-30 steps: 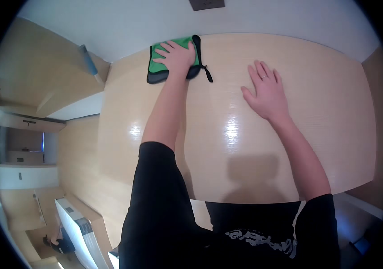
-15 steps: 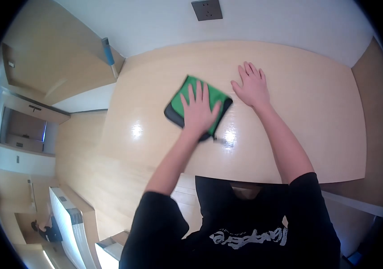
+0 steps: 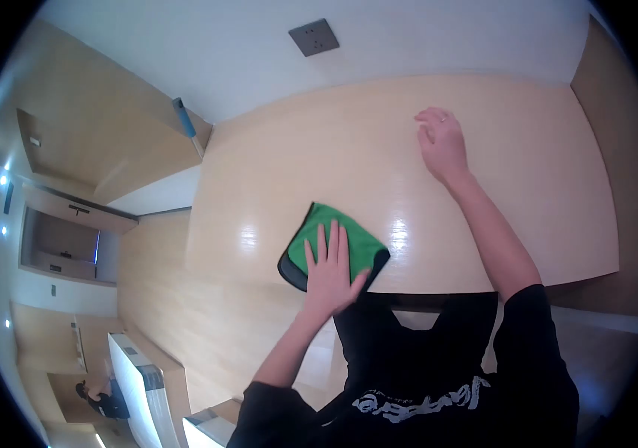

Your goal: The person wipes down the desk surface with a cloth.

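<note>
Beyond the far edge of the pale wooden tabletop (image 3: 513, 187), a white wall (image 3: 423, 37) spans my remote view from the head camera. The tabletop itself fills the centre, two patches of light glaring on its surface, while a wooden side panel (image 3: 621, 142) borders it on the right. At its near edge, the camera wearer appears in a black shirt (image 3: 438, 396) with pale lettering on the front. Well off to the tabletop's left I see a doorway (image 3: 65, 246); below that, also left of the tabletop, a worker (image 3: 112, 401) in dark clothing and a cap is pictured beside a long white block (image 3: 138, 396).

The green cloth (image 3: 360, 243), trimmed in black and dark grey, lies close to the tabletop's near edge, left of its middle. Spread wide, the left hand (image 3: 326, 284) rests palm down over it, thumb angled out across the dark trim. Toward the tabletop's far edge, right of centre, the right hand (image 3: 442, 145) shows bent fingers; I cannot tell how tightly they close or whether they touch the surface. A dark socket plate (image 3: 314, 37) is mounted past the tabletop's far edge, and a ring (image 3: 444, 119) glints on the right hand.
</note>
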{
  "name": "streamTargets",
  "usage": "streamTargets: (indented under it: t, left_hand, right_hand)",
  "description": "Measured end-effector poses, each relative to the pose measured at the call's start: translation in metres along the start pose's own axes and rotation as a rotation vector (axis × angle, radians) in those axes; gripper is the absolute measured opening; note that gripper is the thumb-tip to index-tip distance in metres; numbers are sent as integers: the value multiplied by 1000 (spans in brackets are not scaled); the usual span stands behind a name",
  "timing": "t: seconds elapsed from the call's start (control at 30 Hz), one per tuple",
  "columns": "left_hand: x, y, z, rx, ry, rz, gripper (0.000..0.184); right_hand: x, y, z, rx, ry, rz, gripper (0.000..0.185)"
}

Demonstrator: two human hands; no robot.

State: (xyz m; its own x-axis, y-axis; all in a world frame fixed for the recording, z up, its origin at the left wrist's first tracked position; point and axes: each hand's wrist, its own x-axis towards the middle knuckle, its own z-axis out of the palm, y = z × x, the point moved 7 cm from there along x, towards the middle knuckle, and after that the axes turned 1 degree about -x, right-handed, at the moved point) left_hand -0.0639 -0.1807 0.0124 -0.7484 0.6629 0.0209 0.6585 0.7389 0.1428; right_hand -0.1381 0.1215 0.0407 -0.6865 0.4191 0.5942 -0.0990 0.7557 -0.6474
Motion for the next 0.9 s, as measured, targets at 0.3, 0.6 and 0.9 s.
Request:
streamTargets:
  t: [0.3,0.6,0.9]
  left_hand:
    - [211,-31,21,69,114,-224,86]
    - [368,-39,19,-66,166,-421,92]
    - [352,-34,22,0,236,-332,86]
  right_hand:
    - [-5,38,7,-295,-23,172,32]
    - [-6,41,12,-248,-10,229,42]
    - [4,35,6,-107,-8,253,38]
